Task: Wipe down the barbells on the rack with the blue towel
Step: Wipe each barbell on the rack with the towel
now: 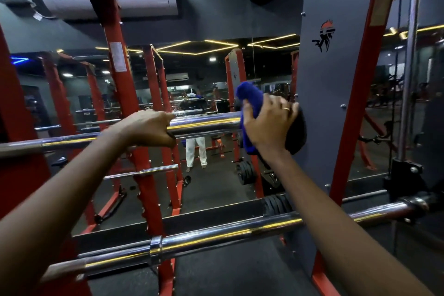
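Note:
A chrome upper barbell (pixel 204 124) runs across the red rack at chest height. My left hand (pixel 149 127) grips its thick sleeve from above. My right hand (pixel 269 125) holds the blue towel (pixel 248 103) wrapped over the right end of that sleeve, against a black plate. A second chrome barbell (pixel 216 235) lies lower down, crossing the frame from lower left to right, with neither hand on it.
Red rack uprights (pixel 120 94) stand left and centre. A grey panel (pixel 331 94) with a logo rises on the right beside a chrome guide rod (pixel 410 60). A mirror behind reflects the gym and a person in white trousers. Black plates (pixel 245 172) sit low.

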`<action>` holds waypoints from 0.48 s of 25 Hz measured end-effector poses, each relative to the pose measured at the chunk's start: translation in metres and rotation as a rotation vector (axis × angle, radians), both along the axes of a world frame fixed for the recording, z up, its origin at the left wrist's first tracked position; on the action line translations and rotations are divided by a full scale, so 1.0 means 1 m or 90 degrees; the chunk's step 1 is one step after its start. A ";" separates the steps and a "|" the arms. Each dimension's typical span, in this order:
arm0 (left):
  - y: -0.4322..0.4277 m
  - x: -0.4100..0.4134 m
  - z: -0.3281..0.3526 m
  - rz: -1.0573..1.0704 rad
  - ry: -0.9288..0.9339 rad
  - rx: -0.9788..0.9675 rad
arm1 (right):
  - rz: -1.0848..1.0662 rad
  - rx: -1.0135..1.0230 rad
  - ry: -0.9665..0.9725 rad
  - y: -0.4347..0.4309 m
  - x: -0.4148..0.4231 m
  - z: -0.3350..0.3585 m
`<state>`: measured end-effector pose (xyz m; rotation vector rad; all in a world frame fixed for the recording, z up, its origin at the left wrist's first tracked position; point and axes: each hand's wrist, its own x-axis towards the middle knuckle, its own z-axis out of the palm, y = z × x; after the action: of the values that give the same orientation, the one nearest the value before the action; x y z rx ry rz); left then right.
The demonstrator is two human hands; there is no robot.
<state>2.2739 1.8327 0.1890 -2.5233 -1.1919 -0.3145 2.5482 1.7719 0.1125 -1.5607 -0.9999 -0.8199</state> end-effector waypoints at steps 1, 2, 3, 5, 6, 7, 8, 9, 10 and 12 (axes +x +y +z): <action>0.002 -0.002 0.009 -0.021 -0.014 -0.100 | 0.024 -0.029 -0.056 0.003 -0.018 0.000; 0.002 -0.004 0.013 -0.050 -0.027 -0.152 | 0.055 -0.047 -0.130 0.005 -0.032 -0.003; -0.001 -0.008 0.011 -0.076 -0.033 -0.148 | 0.084 -0.052 -0.208 0.005 -0.038 -0.007; 0.004 -0.028 -0.003 -0.125 -0.021 0.058 | 0.112 -0.008 -0.281 0.004 -0.026 -0.014; 0.010 -0.043 -0.015 -0.154 -0.038 0.182 | 0.097 0.025 -0.266 0.004 -0.013 -0.016; 0.016 -0.060 -0.028 -0.172 -0.068 0.255 | 0.072 0.055 -0.218 0.003 0.000 -0.017; 0.020 -0.076 -0.038 -0.190 -0.103 0.284 | 0.051 0.086 -0.150 0.003 0.011 -0.017; 0.024 -0.086 -0.044 -0.202 -0.125 0.292 | 0.029 0.112 -0.078 0.004 0.013 -0.018; 0.028 -0.090 -0.046 -0.207 -0.132 0.299 | 0.003 0.135 -0.017 0.009 0.005 -0.019; 0.031 -0.084 -0.046 -0.209 -0.138 0.323 | 0.011 0.157 -0.006 0.020 -0.029 -0.021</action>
<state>2.1900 1.8639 0.1427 -2.2521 -0.6439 -0.8690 2.5191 1.7923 0.0914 -1.3367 -0.8818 -0.9029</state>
